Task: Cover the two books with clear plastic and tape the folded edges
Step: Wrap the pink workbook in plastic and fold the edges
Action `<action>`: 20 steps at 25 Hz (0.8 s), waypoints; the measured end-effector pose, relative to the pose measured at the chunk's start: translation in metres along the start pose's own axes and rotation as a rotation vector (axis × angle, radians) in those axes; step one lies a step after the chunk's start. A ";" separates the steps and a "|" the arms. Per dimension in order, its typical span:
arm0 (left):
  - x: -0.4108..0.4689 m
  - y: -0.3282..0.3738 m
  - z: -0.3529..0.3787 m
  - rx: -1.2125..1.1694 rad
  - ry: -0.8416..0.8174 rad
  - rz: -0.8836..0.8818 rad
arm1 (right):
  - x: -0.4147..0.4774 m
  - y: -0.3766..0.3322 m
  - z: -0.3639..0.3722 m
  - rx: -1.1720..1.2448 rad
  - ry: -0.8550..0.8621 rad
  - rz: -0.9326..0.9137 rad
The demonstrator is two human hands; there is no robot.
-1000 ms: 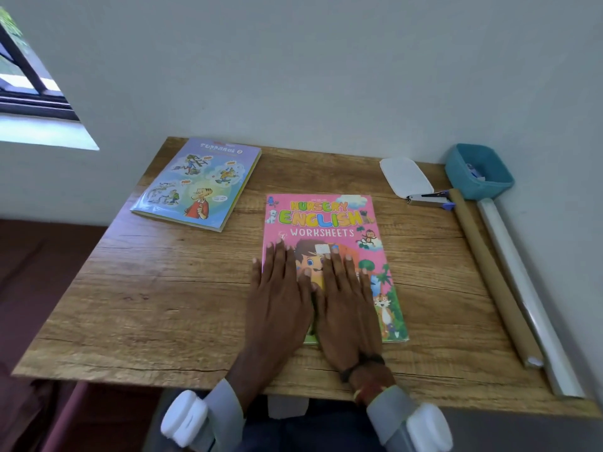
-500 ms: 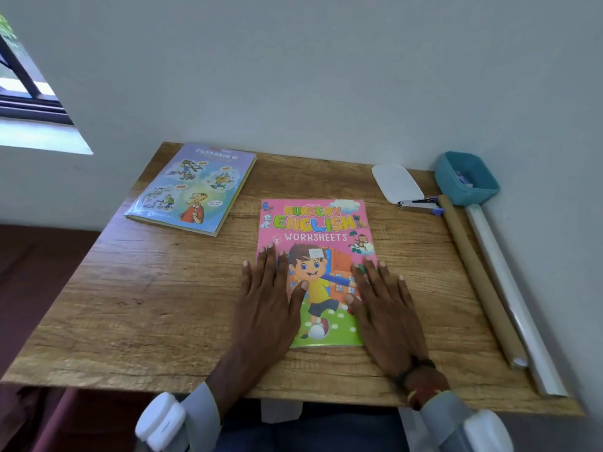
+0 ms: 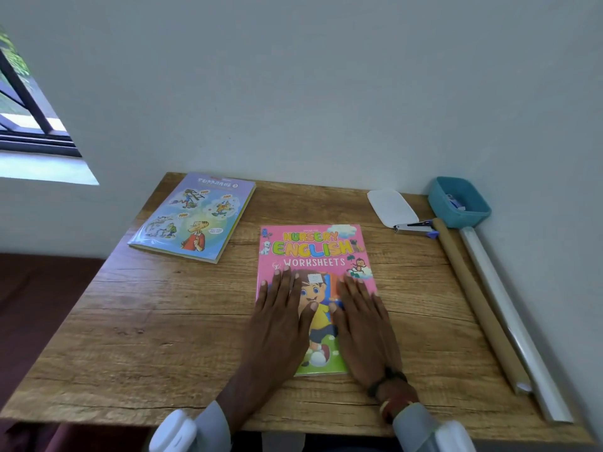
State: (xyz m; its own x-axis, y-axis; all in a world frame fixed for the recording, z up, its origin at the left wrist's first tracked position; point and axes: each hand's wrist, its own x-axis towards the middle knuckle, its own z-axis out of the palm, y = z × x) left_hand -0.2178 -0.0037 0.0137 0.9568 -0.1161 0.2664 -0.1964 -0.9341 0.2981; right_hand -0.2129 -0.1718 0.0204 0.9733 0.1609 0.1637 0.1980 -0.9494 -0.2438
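On the wooden table (image 3: 163,337), the pink Nursery English worksheets book (image 3: 315,252) lies flat, centre-front. Your left hand (image 3: 280,318) and right hand (image 3: 365,324) rest flat on its cover, fingers straight, gripping nothing. Prob. smoothing: sweep from middle outward w/ even pressure, keep bk from sliding.

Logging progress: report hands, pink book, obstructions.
Left hand, right hand rest flat on pink book. Book closed, face up on table. Blue book, rolls lie apart; nothing blocking.

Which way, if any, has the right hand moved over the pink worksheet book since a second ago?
Yes. The right hand slid rightward across the pink worksheet book, uncovering the cartoon boy, toward the book's right edge.
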 end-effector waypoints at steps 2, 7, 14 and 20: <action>0.004 -0.003 0.000 -0.055 0.009 -0.054 | 0.002 0.000 -0.003 0.050 0.007 0.095; 0.011 -0.013 -0.017 -0.371 -0.029 -0.334 | 0.002 -0.019 -0.018 0.092 0.035 0.422; 0.067 -0.015 -0.038 -0.575 0.024 -0.588 | 0.047 -0.016 -0.042 0.200 -0.031 0.752; 0.084 -0.031 -0.035 -0.497 -0.123 -0.664 | 0.066 0.004 -0.033 0.369 0.031 0.808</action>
State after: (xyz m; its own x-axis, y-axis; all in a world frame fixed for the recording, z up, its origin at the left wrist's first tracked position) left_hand -0.1385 0.0276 0.0593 0.9177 0.3431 -0.2004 0.3724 -0.5665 0.7351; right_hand -0.1520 -0.1741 0.0619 0.8295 -0.5330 -0.1668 -0.5177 -0.6218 -0.5877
